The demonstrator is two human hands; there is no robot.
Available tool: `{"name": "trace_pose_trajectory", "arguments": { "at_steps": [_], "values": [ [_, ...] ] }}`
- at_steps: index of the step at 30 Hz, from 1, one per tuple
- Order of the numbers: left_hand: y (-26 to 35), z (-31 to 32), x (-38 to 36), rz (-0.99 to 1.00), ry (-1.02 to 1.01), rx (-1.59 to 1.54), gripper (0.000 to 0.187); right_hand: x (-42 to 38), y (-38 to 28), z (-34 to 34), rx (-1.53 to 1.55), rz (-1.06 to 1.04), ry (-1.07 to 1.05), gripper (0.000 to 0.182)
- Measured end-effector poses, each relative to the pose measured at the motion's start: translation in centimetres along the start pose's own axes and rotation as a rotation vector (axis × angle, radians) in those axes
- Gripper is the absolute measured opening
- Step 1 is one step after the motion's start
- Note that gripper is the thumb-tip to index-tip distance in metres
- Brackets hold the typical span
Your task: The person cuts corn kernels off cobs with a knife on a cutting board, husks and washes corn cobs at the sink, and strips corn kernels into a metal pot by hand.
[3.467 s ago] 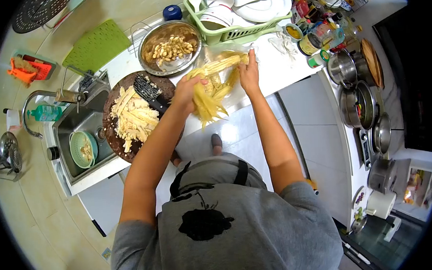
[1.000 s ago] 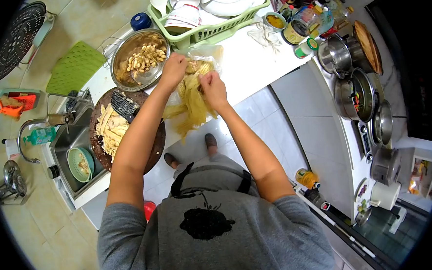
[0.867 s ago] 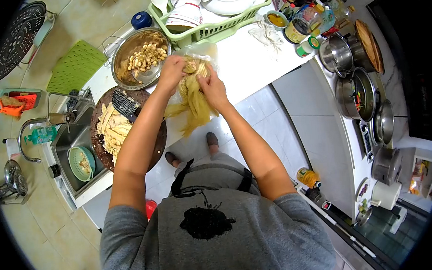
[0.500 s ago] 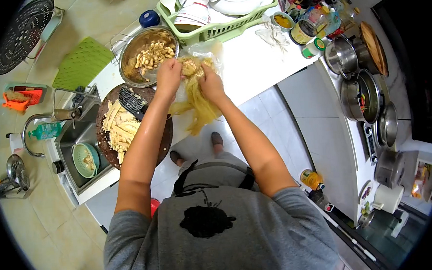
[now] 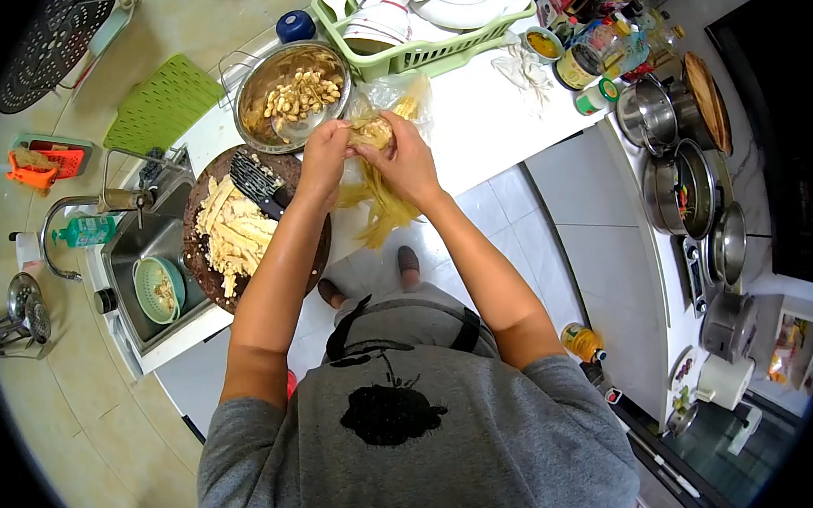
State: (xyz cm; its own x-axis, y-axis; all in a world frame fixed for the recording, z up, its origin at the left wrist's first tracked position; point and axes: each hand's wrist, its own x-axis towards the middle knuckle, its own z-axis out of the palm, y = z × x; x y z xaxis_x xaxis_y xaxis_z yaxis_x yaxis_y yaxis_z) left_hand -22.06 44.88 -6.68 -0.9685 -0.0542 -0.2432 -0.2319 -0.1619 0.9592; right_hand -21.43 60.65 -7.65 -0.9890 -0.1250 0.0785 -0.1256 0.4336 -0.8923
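Both hands are closed on a bunch of limp yellow-green leafy vegetable [image 5: 384, 205], which looks like pickled greens. My left hand [image 5: 328, 155] grips its left side and my right hand [image 5: 403, 160] the right. A pale, bunched part shows between the fingers, while long soft ends hang below over the counter's front edge. Just behind lies a clear plastic bag [image 5: 421, 101] with more yellowish pieces. A steel bowl [image 5: 249, 97] holding small tan chunks [image 5: 305, 97] stands left of the bag. Pale yellow cut strips [image 5: 238, 228] and a black-bladed knife [image 5: 254, 181] lie on a round dark chopping board [image 5: 301, 259].
Left of the board is a sink [image 5: 118, 269] with a green strainer basket [image 5: 147, 309]. A green dish rack [image 5: 405, 59] with bowls and plates stands behind the bag. Bottles [image 5: 580, 65] and steel pots [image 5: 647, 113] crowd the right side.
Both hands have drawn closer together around the upper part of the greens. The view has shifted slightly. The bowl, board and knife stay in place.
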Motion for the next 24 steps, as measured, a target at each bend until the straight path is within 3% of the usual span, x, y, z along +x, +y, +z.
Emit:
{"name": "trace_pose_trajectory", "arguments": {
  "at_steps": [4, 7, 10, 13, 16, 19, 24],
  "values": [
    [-0.4, -0.6, 0.4, 0.006, -0.077, -0.089, 0.016, 0.3, 0.4, 0.2, -0.131, -0.156, 0.075, 0.062],
    [0.6, 0.7, -0.2, 0.014, -0.020, 0.014, 0.015, 0.5, 0.3, -0.1, -0.196, -0.173, 0.058, 0.063],
    [-0.2, 0.7, 0.6, 0.300, -0.036, 0.382, 0.011, 0.4, 0.1, 0.2, -0.219, -0.173, 0.052, 0.061],
    [0.1, 0.8, 0.7, 0.174, -0.058, 0.234, 0.011, 0.2, 0.1, 0.5, -0.223, -0.171, 0.086, 0.063],
    [-1.1, 0.9, 1.7, 0.141, 0.044, 0.013, 0.014, -0.3, -0.3, 0.6, -0.207, -0.159, 0.104, 0.065],
    [-1.3, 0.8, 1.7, 0.051, 0.081, -0.021, 0.015, -0.5, -0.6, 0.8, -0.229, -0.214, 0.152, 0.065],
    [-2.3, 0.1, 1.8, 0.081, 0.136, 0.063, 0.015, -0.1, 0.2, 1.1, -0.242, -0.257, 0.112, 0.066]
  ]
}}
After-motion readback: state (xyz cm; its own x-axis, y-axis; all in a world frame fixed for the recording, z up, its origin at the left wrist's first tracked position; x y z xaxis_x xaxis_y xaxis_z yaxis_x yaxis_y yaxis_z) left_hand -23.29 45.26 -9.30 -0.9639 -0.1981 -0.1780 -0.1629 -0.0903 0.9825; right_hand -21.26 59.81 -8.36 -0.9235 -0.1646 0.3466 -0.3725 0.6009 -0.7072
